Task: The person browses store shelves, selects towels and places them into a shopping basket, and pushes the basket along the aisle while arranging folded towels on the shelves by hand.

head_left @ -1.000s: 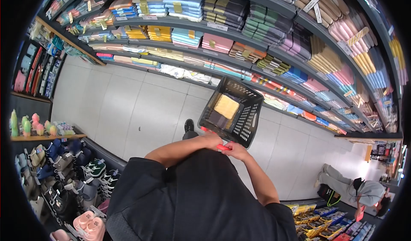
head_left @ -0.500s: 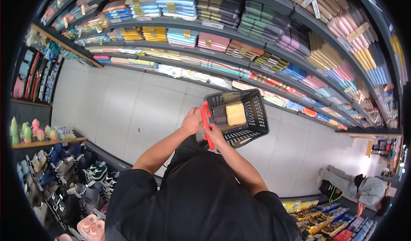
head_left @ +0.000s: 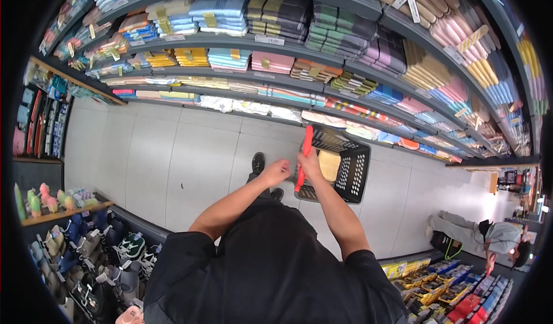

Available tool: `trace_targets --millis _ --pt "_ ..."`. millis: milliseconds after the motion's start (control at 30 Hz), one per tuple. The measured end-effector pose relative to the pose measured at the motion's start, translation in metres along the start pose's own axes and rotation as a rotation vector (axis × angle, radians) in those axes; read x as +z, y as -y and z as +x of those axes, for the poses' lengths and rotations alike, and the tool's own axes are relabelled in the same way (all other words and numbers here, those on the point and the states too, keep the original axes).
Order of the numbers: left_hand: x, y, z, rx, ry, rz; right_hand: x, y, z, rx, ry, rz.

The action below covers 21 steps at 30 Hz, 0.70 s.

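Note:
A black shopping basket [head_left: 354, 174] with holes in its walls hangs in front of me, a little to the right. My right hand [head_left: 309, 161] is wrapped round its red handle [head_left: 307, 139], which stands up at the basket's left side. Inside the basket lies a folded yellow towel [head_left: 330, 166], partly behind my right hand. My left hand [head_left: 277, 172] is off the handle, just left of it, with its fingers curled; whether it holds anything is too small to tell.
Shelves of folded towels [head_left: 276, 62] curve across the top. Shoe racks [head_left: 92, 249] stand at the lower left, packaged goods [head_left: 443, 289] at the lower right. Another person [head_left: 501, 237] with a black bag is at the right. Grey floor tiles [head_left: 201, 151] lie between the shelves.
My left hand has let go of the red handle and moved away from it. The basket has swung to the right and turned, with my right hand still on the handle.

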<state>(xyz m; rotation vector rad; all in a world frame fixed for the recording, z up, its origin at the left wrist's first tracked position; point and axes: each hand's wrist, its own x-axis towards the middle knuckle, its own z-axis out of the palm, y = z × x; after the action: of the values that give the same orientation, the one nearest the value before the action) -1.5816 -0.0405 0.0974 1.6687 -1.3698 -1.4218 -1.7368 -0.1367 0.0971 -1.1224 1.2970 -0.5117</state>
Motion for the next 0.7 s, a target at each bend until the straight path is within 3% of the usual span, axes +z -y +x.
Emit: trace_targets --millis 233,367,467,533,600,667,700 --pt "-0.036 0.012 0.054 -0.006 0.050 -0.024 -0.030 0.040 0.026 -0.002 -0.045 0.246" --pt "-0.068 0.006 0.105 0.031 0.080 -0.022 -0.045 0.062 0.043 -0.002 -0.096 0.212" --pt "-0.116 -0.060 0.140 0.031 0.042 -0.022 -0.048 0.052 0.070 -0.026 -0.072 0.131" --pt "-0.145 -0.085 0.179 0.338 -0.112 -0.081 -0.047 0.042 0.085 0.014 -0.028 0.012" --pt "-0.192 -0.163 0.193 0.366 -0.142 -0.062 -0.050 0.044 0.092 0.078 -0.016 -0.132" --pt "-0.222 -0.223 0.210 0.559 -0.263 -0.143 -0.068 0.066 0.091 0.100 0.068 -0.210" --pt "-0.236 -0.254 0.214 0.659 -0.343 -0.012 -0.079 0.077 0.097 0.060 0.060 -0.337"
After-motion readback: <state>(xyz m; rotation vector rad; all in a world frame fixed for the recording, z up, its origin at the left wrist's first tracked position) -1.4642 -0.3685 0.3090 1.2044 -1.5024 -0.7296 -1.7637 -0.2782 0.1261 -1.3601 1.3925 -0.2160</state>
